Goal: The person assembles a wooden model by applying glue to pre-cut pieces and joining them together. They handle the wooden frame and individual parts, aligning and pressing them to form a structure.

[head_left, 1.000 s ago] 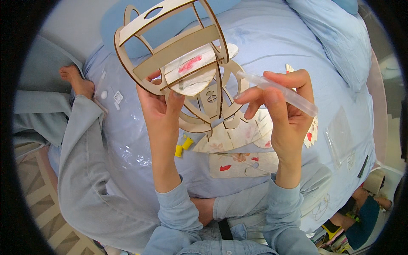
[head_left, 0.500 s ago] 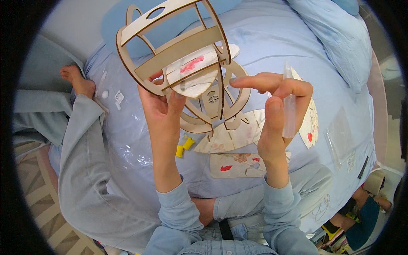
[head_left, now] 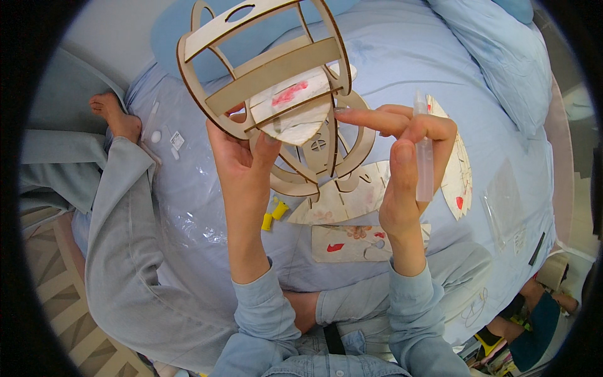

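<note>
My left hand (head_left: 242, 157) is closed round the lower left part of an open plywood frame (head_left: 274, 76) with curved ribs, slats and rings, held above the bed. Inside it sits a white, red-marked panel (head_left: 295, 129) with a rounded end, close to my left thumb. My right hand (head_left: 408, 157) holds a slim translucent plastic tube (head_left: 425, 169) upright between thumb and curled fingers. Its index finger points left, the tip at the edge of a plywood rib; whether it presses there I cannot tell.
On the blue bedsheet (head_left: 402, 94) below lie a fan-shaped slotted panel (head_left: 342, 204), a red-marked rectangular panel (head_left: 339, 248) and a leaf-shaped panel (head_left: 457, 179). Two yellow pieces (head_left: 276, 213) are left of these. A clear plastic bag (head_left: 502, 204) lies right; crinkled clear film (head_left: 195, 213) lies left.
The plywood frame and my left hand have shifted slightly right and down. My right hand has moved a little left, its index fingertip now at the rib.
</note>
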A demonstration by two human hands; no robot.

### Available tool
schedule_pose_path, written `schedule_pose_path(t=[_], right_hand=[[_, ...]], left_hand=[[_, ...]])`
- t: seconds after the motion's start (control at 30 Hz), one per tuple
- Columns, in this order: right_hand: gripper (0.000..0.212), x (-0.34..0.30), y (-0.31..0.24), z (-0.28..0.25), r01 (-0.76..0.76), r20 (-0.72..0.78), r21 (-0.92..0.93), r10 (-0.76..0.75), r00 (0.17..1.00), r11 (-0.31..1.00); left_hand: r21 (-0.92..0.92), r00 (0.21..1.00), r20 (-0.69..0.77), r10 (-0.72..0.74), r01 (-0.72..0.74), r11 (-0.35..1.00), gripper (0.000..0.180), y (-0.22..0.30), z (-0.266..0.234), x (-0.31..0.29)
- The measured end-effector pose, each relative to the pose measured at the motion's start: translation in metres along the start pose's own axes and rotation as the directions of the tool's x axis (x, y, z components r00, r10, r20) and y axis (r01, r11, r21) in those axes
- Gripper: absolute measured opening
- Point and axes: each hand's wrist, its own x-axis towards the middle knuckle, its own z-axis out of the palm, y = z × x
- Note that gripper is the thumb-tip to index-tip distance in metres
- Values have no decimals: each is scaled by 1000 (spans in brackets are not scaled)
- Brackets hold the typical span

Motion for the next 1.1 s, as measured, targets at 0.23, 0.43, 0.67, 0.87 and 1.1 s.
schedule_pose_path(t=[0.23, 0.43, 0.67, 0.87, 1.1], right_hand=[[19, -2, 2, 2, -28, 4, 10, 28, 1000, 1000], [19, -3, 9, 3, -17, 25, -8, 18, 1000, 1000], [17, -4, 9, 8, -27, 10, -16, 27, 1000, 1000], [18, -1, 2, 12, -83, -70, 18, 84, 994, 996], [19, -3, 3, 8, -169, -108, 169, 189, 976, 971]], left_hand=[[-5, 1000, 3, 11, -11, 1000, 65, 0, 2, -1], [-22, 1000, 2, 9, -9, 1000, 64, 1, 3, -1], [-29, 1000, -7, -10, 10, 1000, 65, 4, 5, -1], [-49, 1000, 12, -8, 8, 999, 62, 4, 8, -2], [-13, 1000, 12, -23, 23, 1000, 57, 5, 9, -3]])
